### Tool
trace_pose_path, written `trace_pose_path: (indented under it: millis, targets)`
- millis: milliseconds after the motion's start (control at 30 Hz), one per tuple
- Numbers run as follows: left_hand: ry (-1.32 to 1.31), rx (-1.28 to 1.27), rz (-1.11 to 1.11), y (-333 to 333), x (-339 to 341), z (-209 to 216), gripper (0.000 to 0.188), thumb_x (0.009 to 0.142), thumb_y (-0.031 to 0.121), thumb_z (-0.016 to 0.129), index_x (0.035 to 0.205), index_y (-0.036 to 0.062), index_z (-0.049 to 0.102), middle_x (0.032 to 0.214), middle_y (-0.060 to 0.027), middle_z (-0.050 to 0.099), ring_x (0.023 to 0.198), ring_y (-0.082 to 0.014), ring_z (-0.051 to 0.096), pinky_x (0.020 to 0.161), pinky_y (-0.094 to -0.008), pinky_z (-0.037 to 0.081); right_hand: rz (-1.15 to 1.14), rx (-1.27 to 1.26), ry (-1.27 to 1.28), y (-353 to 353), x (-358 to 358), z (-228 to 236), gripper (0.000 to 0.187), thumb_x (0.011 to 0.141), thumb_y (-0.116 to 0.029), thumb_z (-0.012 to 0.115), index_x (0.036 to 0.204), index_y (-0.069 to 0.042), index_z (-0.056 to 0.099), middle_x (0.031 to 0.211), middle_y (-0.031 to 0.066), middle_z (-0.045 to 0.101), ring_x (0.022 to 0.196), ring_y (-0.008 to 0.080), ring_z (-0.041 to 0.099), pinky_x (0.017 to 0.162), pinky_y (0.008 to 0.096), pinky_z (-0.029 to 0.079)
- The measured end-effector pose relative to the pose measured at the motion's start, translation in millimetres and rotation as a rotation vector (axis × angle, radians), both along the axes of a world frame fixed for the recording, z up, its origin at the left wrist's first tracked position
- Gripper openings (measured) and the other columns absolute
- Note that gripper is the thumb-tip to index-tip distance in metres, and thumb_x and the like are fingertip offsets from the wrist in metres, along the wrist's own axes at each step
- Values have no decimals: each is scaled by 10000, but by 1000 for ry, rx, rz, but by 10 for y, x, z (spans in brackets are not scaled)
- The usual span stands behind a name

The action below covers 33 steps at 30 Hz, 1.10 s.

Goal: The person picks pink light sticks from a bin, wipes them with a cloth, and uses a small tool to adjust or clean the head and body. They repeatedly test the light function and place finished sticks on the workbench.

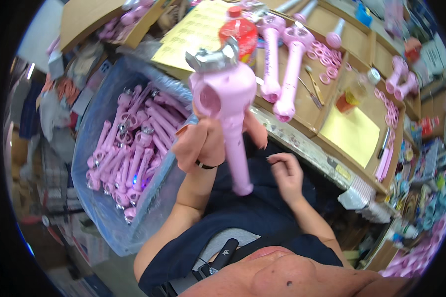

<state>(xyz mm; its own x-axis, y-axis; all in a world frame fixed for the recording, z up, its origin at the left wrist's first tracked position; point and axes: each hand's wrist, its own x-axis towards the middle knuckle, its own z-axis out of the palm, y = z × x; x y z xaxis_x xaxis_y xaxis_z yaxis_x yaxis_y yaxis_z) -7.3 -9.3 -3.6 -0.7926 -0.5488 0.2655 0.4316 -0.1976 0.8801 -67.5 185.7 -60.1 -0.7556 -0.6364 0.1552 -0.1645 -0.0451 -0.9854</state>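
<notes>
My left hand [203,143] is raised in front of me, gripping a pink plastic toy wand [230,106] by its shaft. The wand has a round hole in its head and a silver crown piece on top. My right hand [285,173] hovers lower, just right of the wand's handle end, fingers loosely curled, holding nothing. Two more pink wands [282,59] lie on the cardboard-covered bench beyond.
A large bag-lined bin [99,198] at my left holds several pink wands [129,148]. On the bench [302,119] are a red-capped bottle [239,30], pink rings [327,62], tweezers [313,84], a small jar [353,91] and yellow sheets [349,133]. Clutter fills the shelves at right.
</notes>
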Motion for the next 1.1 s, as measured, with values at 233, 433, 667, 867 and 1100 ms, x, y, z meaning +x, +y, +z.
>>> trace_pose_path:
  millis: [233,433,667,867,1100]
  targets:
    - [216,461,-34,176,133,231,254,960,137,501,1115,-64,504,917,-175,635,770,-246,624,698,-333,514,398,341,-281,-226,294,9,501,743,-182,743,1170,-16,540,984,132,650,903,221,650,798,342,507]
    - [188,411,-44,255,199,-116,298,950,157,514,1139,-73,503,962,-180,627,808,-255,622,723,-340,519,487,252,-441,-142,385,-150,463,761,-118,731,1127,46,498,815,69,627,683,138,627,631,282,510]
    - [118,286,16,234,252,-127,351,938,181,529,1167,-84,503,1015,-185,618,852,-265,619,751,-348,524,534,199,-524,-139,404,-148,381,796,-96,719,1081,20,494,779,48,609,620,126,619,559,275,507]
    - [89,-186,-52,-135,184,4,397,928,201,542,1191,-93,502,1060,-190,611,890,-273,616,776,-355,529,709,200,-552,-93,347,-100,374,806,-63,697,1117,-31,492,795,44,582,628,117,599,563,266,501]
    - [-344,-1264,762,-337,217,37,386,812,87,643,1138,-78,518,1058,-183,614,966,-279,613,813,-353,514,902,-73,-1156,-18,56,11,434,755,-107,739,1091,-22,476,673,78,518,477,166,510,479,300,452]
